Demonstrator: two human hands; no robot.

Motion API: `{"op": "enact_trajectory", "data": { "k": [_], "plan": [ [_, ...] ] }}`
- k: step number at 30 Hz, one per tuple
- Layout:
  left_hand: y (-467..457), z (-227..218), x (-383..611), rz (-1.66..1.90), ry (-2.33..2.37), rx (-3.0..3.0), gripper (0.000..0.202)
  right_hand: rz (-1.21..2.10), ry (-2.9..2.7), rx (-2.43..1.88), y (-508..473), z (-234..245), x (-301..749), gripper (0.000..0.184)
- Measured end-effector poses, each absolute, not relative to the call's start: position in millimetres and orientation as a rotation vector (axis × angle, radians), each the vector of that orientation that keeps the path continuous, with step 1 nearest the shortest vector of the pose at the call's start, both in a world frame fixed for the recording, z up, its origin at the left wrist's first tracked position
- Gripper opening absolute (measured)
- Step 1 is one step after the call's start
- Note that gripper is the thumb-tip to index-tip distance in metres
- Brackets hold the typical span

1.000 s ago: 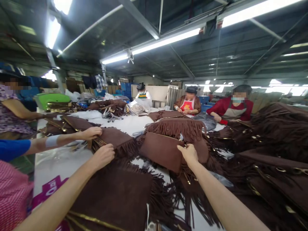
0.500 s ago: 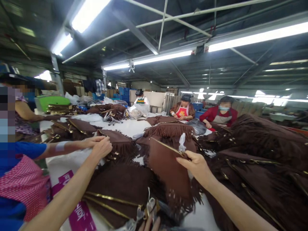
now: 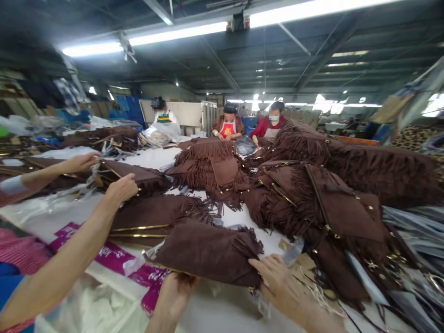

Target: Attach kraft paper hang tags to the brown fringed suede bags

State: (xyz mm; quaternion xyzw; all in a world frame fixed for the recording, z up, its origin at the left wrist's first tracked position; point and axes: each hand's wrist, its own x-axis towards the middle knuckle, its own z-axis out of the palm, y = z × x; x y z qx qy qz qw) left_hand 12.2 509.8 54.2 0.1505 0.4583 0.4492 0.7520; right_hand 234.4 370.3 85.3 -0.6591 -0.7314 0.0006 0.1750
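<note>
In the head view, the brown fringed bag [image 3: 204, 252] is between the person's two hands, with its gold-edged side turned towards them. The left hand [image 3: 178, 289] holds this near edge from below, and its fingers are partly hidden by the bag. The right hand [image 3: 274, 277] is closed on the right end; its thumb I cannot see. Just beyond the held bag, other bags [image 3: 149, 212] lie on the white worktop [image 3: 244, 219]. To the left of the left hand is a purple printed wrapping [image 3: 114, 256]; farther than it, a co-worker's hand [image 3: 121, 188] touches another brown bag [image 3: 135, 171]. Beside the right hand lie white cords [image 3: 321, 296].
</note>
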Motion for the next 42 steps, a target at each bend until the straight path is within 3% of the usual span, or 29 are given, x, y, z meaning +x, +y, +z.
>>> {"op": "enact_trajectory", "data": {
  "k": [7, 10, 15, 20, 24, 28, 30, 34, 37, 40, 42],
  "plan": [
    [461.3, 48.5, -22.2, 0.825, 1.252, 0.540, 0.003, 0.233, -1.774, -2.011, 361.6, 64.9, 225.5, 0.053],
    [428.8, 30.4, -19.4, 0.811, 1.368, 1.100, 0.009, 0.263, -1.762, -1.993, 358.8, 55.4, 225.7, 0.055],
    [410.9, 21.0, 27.2, 0.946, 1.044, 2.285, 0.022, 0.285, -1.739, -1.961, 354.2, 48.1, 223.4, 0.057],
    [419.4, 36.4, 70.6, 0.444, 0.994, 2.725, 0.011, 0.247, -1.723, -1.910, 341.8, 46.3, 225.0, 0.060],
    [434.0, 53.3, 78.4, 0.070, 0.827, 2.627, 0.020, 0.070, -1.686, -1.908, 316.8, 38.9, 232.0, 0.055],
    [457.5, 75.8, 92.4, 0.002, 0.839, 2.296, 0.011, -0.031, -1.618, -1.943, 288.5, 28.7, 233.5, 0.051],
    [469.8, 89.4, 104.9, 0.034, 0.836, 2.157, 0.010, -0.094, -1.571, -1.943, 278.6, 23.6, 232.1, 0.047],
    [483.5, 108.2, 123.4, 0.339, 0.810, 1.890, 0.030, -0.196, -1.546, -1.956, 269.3, 12.7, 231.6, 0.042],
    [475.4, 100.5, 120.9, 0.643, 0.790, 1.685, 0.022, -0.236, -1.547, -1.989, 268.2, 8.1, 238.2, 0.035],
    [453.6, 76.9, 108.8, 0.619, 0.773, 1.936, 0.009, -0.256, -1.472, -2.050, 269.3, 10.9, 249.3, 0.023],
    [437.7, 61.1, 101.3, 0.599, 0.726, 2.180, 0.010, -0.238, -1.449, -2.085, 271.5, 16.2, 255.8, 0.017]
  ]
}}
